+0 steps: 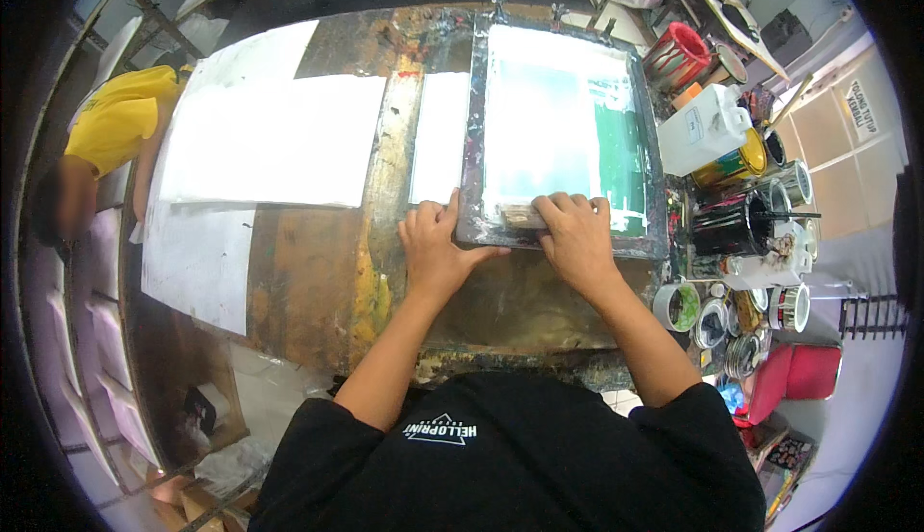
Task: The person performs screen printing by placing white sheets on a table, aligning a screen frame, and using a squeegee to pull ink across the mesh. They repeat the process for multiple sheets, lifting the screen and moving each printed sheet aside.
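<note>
Both hands are set at the near edge of the printing screen: the left hand is pressed flat on its frame, the right hand clenched around a wooden squeegee. The screen is laid on a paint-stained worktable, with white sheets spread leftward and paint cans crowded at the right.

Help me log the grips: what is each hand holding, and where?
The right hand grips the wooden squeegee by its handle; the left hand presses the screen frame at its near-left corner.
</note>
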Available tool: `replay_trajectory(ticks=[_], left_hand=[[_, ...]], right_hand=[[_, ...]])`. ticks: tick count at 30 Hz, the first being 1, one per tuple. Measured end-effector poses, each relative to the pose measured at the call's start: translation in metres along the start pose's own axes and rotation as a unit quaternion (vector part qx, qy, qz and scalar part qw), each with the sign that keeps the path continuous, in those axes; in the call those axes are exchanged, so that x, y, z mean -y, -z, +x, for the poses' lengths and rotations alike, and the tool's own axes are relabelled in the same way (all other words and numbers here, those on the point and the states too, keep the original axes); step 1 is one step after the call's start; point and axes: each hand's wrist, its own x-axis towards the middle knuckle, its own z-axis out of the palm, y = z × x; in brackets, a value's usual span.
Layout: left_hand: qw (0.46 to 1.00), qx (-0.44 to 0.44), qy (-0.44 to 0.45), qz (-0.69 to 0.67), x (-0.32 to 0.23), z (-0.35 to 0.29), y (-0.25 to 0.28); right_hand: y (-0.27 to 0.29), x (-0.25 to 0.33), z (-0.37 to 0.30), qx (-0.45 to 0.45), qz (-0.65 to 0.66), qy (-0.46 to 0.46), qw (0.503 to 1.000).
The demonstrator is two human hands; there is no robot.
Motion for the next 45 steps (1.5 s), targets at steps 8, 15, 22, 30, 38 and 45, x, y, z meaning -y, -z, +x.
replay_trajectory(ticks=[8, 15, 22, 30, 38, 45], left_hand=[[1.000, -0.011, -0.024, -0.002, 0.006, 0.002, -0.003], [0.998, -0.025, -0.030, -0.053, 0.003, 0.002, 0.002], [0.996, -0.026, -0.042, -0.068, 0.002, -0.001, 0.002], [0.975, -0.061, -0.006, -0.215, -0.023, 0.007, 0.021], [0.940, -0.112, -0.084, -0.312, -0.060, 0.053, 0.037], [0.979, 0.112, 0.016, 0.168, -0.020, 0.007, -0.007]], right_hand=[[-0.047, -0.085, 0.171, -0.040, -0.064, -0.016, 0.997], [-0.027, -0.147, 0.285, 0.066, -0.003, -0.032, 0.997], [-0.033, -0.099, 0.175, -0.017, -0.060, 0.001, 0.998], [0.062, 0.000, 0.023, 0.021, -0.001, -0.008, 1.000], [0.156, 0.002, 0.097, -0.256, -0.069, 0.028, 0.964], [0.204, -0.017, 0.154, -0.232, -0.002, -0.004, 0.973]])
